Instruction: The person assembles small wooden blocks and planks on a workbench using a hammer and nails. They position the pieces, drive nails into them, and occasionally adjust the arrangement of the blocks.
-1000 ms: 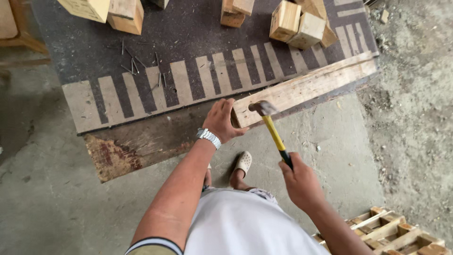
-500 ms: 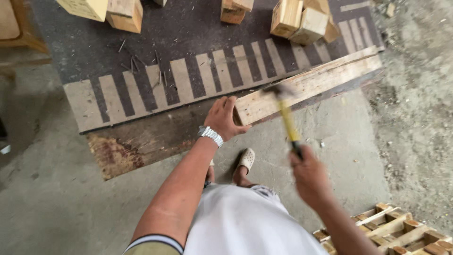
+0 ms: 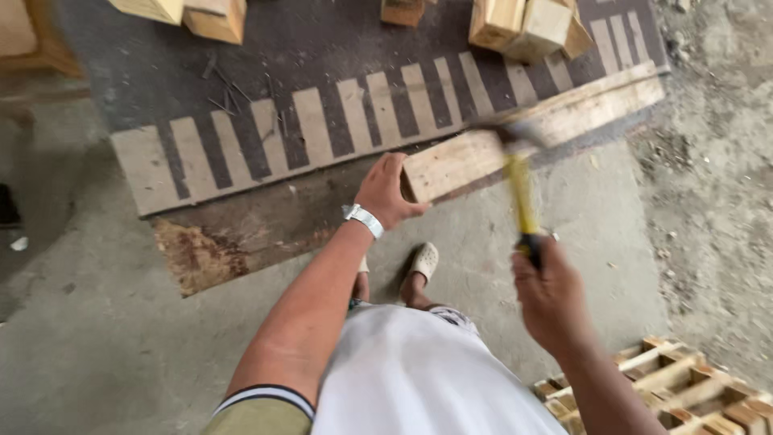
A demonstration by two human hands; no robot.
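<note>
A long wooden plank (image 3: 564, 121) lies slanted on a dark striped mat (image 3: 322, 113). My left hand (image 3: 386, 193) grips the plank's near end, a silver watch on its wrist. In my right hand (image 3: 547, 294) is a hammer with a yellow and black handle (image 3: 522, 201); its blurred head is over the plank, right of my left hand. Whether the head touches the wood I cannot tell.
Several wooden blocks (image 3: 523, 24) stand on the mat at the back, and loose nails (image 3: 229, 89) lie near its left part. A wooden pallet (image 3: 684, 387) sits at the bottom right. My foot (image 3: 419, 266) is on the concrete floor below the plank.
The hammer rose off the plank half a second ago and is now swung back down over it, blurred. My left hand stays on the plank's end. The view has shifted slightly.
</note>
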